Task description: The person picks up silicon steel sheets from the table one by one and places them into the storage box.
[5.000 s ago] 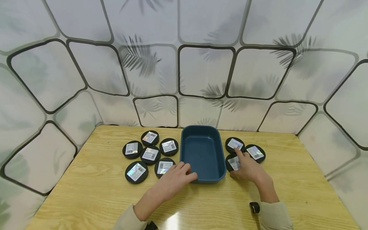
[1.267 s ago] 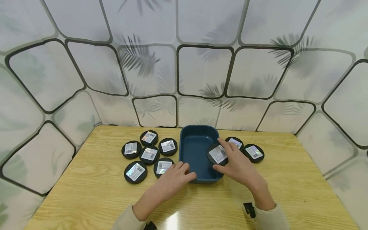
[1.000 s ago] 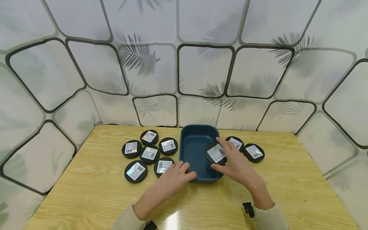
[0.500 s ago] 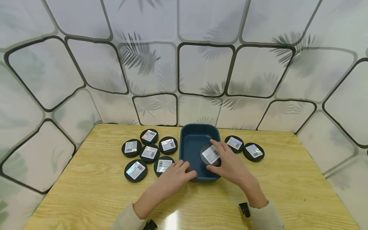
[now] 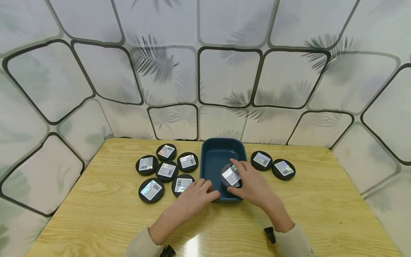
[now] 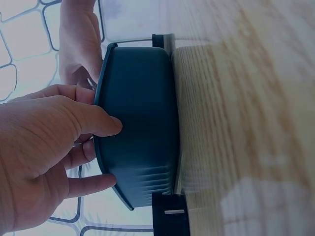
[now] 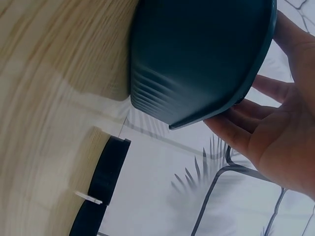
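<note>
A dark blue rectangular bin (image 5: 216, 160) stands mid-table. Its near-left rim is pinched by my left hand (image 5: 194, 197); in the left wrist view the thumb lies on the outer wall and fingers reach over the rim. My right hand (image 5: 253, 184) holds a round black disc (image 5: 229, 175) with a white barcode label, thumb and index finger at its edge, within the bin's outline. In the right wrist view the bin's wall (image 7: 206, 54) hides the disc, and fingers (image 7: 231, 135) show beyond the rim. Whether the disc touches the bin's floor I cannot tell.
Several similar black discs (image 5: 167, 171) lie clustered left of the bin, one partly behind my left hand. Two more, a nearer-the-bin disc (image 5: 261, 160) and an outer disc (image 5: 284, 169), lie to the right. A patterned curtain (image 5: 229, 78) rises behind the wooden table (image 5: 321, 200).
My right hand took one disc from the group on the right and carried it left over the bin's rim, then farther left and slightly nearer. The left hand has stayed on the rim.
</note>
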Demonstrator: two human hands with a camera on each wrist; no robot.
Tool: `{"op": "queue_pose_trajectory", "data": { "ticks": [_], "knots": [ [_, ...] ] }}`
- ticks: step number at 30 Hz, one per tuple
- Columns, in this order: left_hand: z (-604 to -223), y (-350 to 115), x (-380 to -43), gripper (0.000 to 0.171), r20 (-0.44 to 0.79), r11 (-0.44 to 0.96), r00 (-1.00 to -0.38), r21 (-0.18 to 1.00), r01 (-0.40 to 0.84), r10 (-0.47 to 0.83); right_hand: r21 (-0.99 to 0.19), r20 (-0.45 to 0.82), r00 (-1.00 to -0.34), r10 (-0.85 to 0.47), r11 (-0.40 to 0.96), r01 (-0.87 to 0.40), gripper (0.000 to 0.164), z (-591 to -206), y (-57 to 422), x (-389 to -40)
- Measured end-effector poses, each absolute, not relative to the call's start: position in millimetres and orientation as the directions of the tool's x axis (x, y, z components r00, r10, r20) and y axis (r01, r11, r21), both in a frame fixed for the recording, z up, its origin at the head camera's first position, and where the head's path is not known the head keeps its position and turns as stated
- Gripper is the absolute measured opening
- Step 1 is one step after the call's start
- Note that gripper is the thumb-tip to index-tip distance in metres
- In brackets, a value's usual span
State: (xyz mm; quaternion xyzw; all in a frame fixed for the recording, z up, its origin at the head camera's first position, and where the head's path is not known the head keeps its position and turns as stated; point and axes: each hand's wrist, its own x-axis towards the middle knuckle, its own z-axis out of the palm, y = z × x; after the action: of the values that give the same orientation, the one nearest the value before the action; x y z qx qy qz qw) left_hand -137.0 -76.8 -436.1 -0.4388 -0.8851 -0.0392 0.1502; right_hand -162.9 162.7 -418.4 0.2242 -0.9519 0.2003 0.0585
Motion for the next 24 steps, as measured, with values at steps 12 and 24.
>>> {"op": "queue_pose_trajectory", "data": {
  "ticks": [12, 24],
  "knots": [
    [-436.1, -76.1, -136.9, 0.015, 0.316, 0.612, -0.563, -0.077, 0.787, 0.764, -0.363, 0.151, -0.899, -0.412, 0.823, -0.438, 0.093, -423.6, 154.3, -164.8],
    [-437.5, -76.0, -137.3, 0.014, 0.328, 0.612, -0.560, -0.079, 0.787, 0.761, -0.443, 0.039, -0.921, -0.389, 0.819, -0.365, 0.087, -425.9, 146.7, -166.4]
  ]
}}
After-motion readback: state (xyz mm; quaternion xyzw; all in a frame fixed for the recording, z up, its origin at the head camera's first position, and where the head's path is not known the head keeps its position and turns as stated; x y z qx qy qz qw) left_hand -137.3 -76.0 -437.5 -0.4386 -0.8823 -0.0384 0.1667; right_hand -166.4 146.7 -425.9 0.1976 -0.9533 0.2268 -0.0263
